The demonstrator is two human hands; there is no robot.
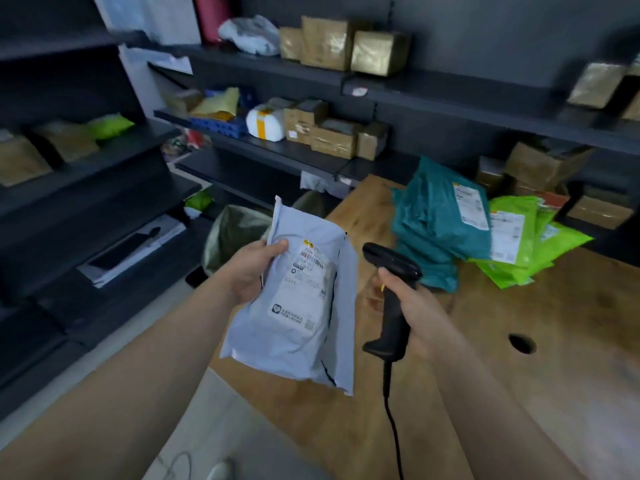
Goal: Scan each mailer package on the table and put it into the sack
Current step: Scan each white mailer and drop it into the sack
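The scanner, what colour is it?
Black. The scanner in the right hand shows best in the head view.

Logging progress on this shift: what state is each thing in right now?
left grip: holds the grey mailer, thumb on top.
right grip: grips the scanner by its handle.
grey mailer: off the table, label up.
scanner: off the table, cable hanging down.
sack: mouth open, beside the table.
teal mailers: stacked on the table.
green mailers: piled beside the teal ones.

Dark shelves (284, 152) along the wall carry brown cardboard boxes (332, 142), a white bundle (265, 123) banded with yellow tape and a blue crate (221, 124)
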